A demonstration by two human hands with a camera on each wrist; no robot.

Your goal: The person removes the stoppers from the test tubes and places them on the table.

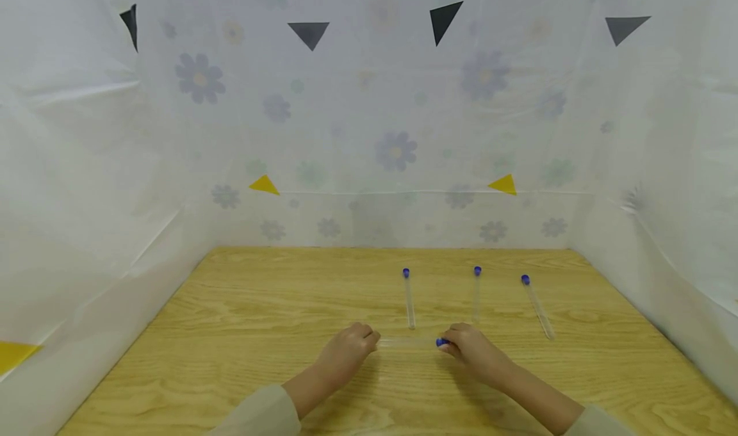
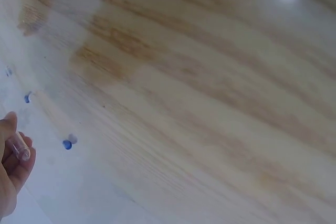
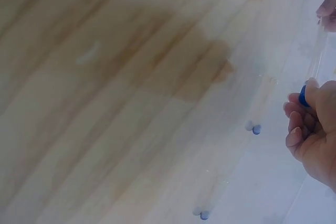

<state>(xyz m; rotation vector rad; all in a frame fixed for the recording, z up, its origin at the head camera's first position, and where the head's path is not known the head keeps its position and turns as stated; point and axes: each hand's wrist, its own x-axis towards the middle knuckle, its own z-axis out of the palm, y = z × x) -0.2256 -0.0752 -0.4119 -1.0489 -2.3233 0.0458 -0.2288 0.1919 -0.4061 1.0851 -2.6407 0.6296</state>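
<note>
A clear test tube (image 1: 408,342) with a blue cap (image 1: 441,342) is held level above the wooden table, its cap end to the right. My left hand (image 1: 349,354) grips the tube's bare end; in the left wrist view the rounded tip shows between thumb and fingers of that hand (image 2: 14,166). At the other end, my right hand (image 1: 477,355) pinches the blue cap between thumb and fingers. The right wrist view shows this cap (image 3: 303,96) in the right hand (image 3: 317,129), with the tube running up to the left hand (image 3: 328,11).
Three more capped test tubes lie beyond my hands: one tube (image 1: 410,303) near the middle, another tube (image 1: 476,298) to its right, and a slanted tube (image 1: 540,309) farthest right. White flowered sheeting (image 1: 357,116) walls the table (image 1: 230,333) at the back and sides.
</note>
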